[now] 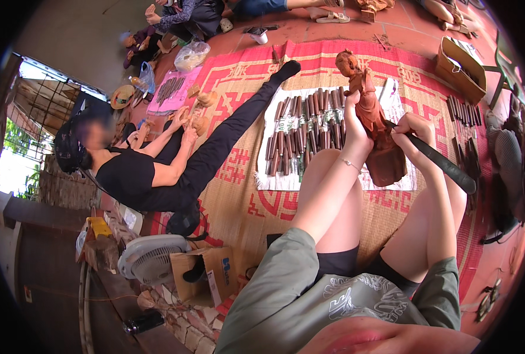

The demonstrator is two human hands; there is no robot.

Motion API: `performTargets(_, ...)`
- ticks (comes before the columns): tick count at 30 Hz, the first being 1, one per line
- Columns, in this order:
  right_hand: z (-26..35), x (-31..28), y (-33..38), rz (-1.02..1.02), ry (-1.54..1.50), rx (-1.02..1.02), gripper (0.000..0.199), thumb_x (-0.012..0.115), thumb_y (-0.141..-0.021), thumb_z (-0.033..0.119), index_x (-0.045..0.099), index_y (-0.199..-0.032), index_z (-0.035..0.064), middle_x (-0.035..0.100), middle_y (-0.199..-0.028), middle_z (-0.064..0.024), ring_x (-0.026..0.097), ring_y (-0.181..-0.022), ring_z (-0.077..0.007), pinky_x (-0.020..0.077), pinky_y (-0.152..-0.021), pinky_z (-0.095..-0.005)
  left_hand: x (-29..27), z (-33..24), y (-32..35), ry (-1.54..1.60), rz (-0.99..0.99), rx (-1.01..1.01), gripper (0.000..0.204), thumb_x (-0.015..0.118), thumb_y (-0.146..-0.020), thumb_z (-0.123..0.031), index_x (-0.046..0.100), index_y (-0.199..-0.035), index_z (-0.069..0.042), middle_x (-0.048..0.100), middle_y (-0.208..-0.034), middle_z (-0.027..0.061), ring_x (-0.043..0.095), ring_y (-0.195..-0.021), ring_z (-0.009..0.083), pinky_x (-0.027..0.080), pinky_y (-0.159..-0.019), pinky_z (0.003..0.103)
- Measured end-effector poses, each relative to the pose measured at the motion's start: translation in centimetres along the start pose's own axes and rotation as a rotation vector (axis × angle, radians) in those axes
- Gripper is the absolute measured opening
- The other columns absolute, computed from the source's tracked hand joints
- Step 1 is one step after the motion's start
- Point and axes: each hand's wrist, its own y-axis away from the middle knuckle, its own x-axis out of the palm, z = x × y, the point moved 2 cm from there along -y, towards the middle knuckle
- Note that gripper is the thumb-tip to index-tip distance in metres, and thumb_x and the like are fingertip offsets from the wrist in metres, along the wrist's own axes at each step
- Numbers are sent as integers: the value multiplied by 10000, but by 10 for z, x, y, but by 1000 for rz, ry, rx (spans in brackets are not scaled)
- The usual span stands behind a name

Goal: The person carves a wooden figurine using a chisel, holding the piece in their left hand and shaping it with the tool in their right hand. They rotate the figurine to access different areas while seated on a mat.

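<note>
A reddish-brown carved wooden figurine [373, 112] stands tilted above my lap, its head at the top and a block-like base below. My left hand [357, 127] is wrapped round its left side. At the figurine's right side, my right hand [413, 130] is closed on a long dark-handled tool [442, 164]. The handle's rounded end points down and right, past my wrist. The tool's working end is hidden by my fingers and the figurine, so its exact kind cannot be told. Beyond my knees, several brown-handled carving tools [298, 138] lie in rows on a white cloth [262, 168].
A woven mat [233, 206] with red patterns lies beneath. To the left sits a person in black [138, 180], one leg stretched along the mat, handling a pale wooden piece [202, 124]. More tools [464, 112] and a brown box [460, 71] are at right; a fan [153, 259] is lower left.
</note>
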Motion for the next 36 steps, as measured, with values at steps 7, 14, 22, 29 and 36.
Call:
performTargets(7,-21,-30,3,52,-183,213,91,578,-639,-12,488,-644,1,496,-599,-10,458,-554,-67,345,-504,-217,-28,-2,-21,-32,-101,132,308,485,-803,-369,526,-875,-72,547,-654,75,554,-580,215,468,-579,330)
performTargets(14,-27,-57,0,-40,151,347,113,579,-678,48,486,-648,-9,483,-545,-27,460,-512,-78,356,-467,-238,-23,-21,-11,-140,-241,183,364,487,-809,-413,514,-1004,-106,548,-902,32,547,-840,195,451,-765,376)
performTargets(22,-42,-52,12,-36,445,508,131,571,-715,114,566,-723,-16,577,-689,-194,597,-698,-335,462,-614,-400,-25,-26,-9,-203,-283,241,453,521,-792,-432,515,-1098,-99,544,-1047,42,525,-998,216,416,-878,394)
performTargets(29,-45,-52,14,3,167,421,102,562,-784,117,548,-779,16,549,-655,-57,551,-635,-136,443,-587,-308,-13,-27,2,-231,-313,200,544,537,-767,-462,487,-1162,-92,525,-1107,76,515,-1022,238,407,-885,408)
performTargets(36,-21,-51,3,36,-140,446,252,473,-928,222,564,-887,-9,594,-717,-62,599,-634,-118,497,-568,-252,-15,-30,2,-264,-293,205,543,495,-790,-439,475,-1190,-71,515,-1158,87,502,-1069,255,398,-907,406)
